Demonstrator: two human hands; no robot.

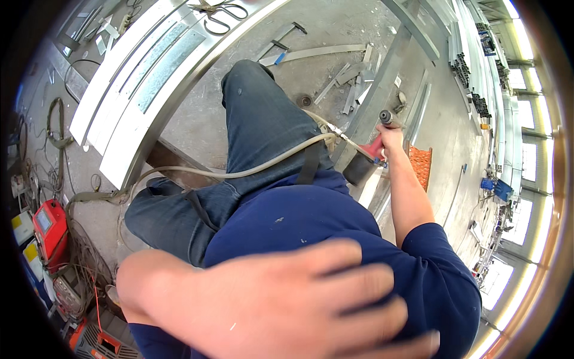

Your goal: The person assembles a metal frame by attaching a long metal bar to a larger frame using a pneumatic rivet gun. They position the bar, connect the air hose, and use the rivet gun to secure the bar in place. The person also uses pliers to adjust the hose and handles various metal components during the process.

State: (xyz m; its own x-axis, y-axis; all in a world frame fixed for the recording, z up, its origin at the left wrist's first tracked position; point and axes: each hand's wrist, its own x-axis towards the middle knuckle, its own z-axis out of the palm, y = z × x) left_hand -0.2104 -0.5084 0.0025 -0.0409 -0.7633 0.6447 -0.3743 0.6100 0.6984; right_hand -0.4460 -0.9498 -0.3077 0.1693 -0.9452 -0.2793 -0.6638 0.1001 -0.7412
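My right hand point(391, 139), out to the right of my knees, is wrapped round the red handle of an air rivet gun point(375, 145). The gun has a grey head and a dark cylindrical base. A pale air hose point(281, 157) joins it and runs across my thighs to the left. Close in front of my chest is my left hand point(299, 299), blurred by motion, its fingers spread and nothing visible in it. Its palm is turned away from view.
White metal profiles point(143, 78) lie at the upper left, with metal shears point(218, 13) on them. Offcuts point(356, 84) and a clamp point(281, 43) are on the floor ahead. A red machine point(51, 230) stands left among cables. An orange perforated piece point(420, 167) sits beside my right forearm.
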